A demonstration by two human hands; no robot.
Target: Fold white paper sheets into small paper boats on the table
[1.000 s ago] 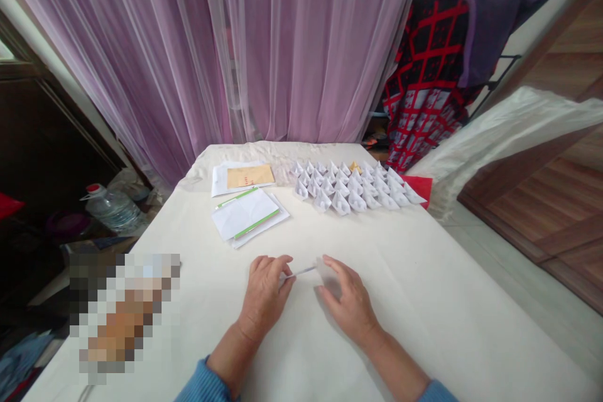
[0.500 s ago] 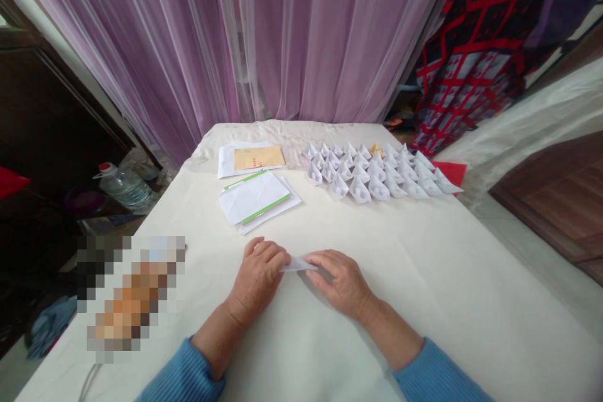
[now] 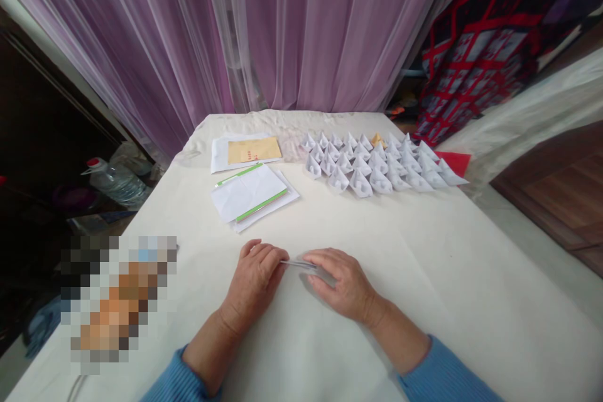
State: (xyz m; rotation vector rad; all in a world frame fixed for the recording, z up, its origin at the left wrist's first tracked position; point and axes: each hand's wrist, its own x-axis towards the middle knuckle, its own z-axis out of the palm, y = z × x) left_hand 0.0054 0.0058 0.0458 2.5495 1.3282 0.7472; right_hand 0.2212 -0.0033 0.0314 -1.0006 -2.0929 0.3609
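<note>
A small folded piece of white paper (image 3: 299, 264) is seen nearly edge-on between my hands, low over the white tablecloth. My left hand (image 3: 258, 276) pinches its left end between thumb and fingers. At the right end, my right hand (image 3: 342, 281) has its fingertips on the paper, with the thumb a little apart below. Farther right stand rows of folded white paper boats (image 3: 362, 183), with a single golden one (image 3: 378, 141) in the back row. Part of the held paper is hidden by my fingers.
Beyond my left hand lies a stack of white sheets with green strips (image 3: 252, 191). Behind it, a tan envelope (image 3: 254, 150) rests on more white paper. A blurred-out object (image 3: 122, 301) with a cord (image 3: 75, 387) is at the left. A red sheet (image 3: 456, 162) shows behind the boats.
The paper has turned from showing a pale face to a thin edge. My right thumb has come away from it slightly. The view has shifted a little.
</note>
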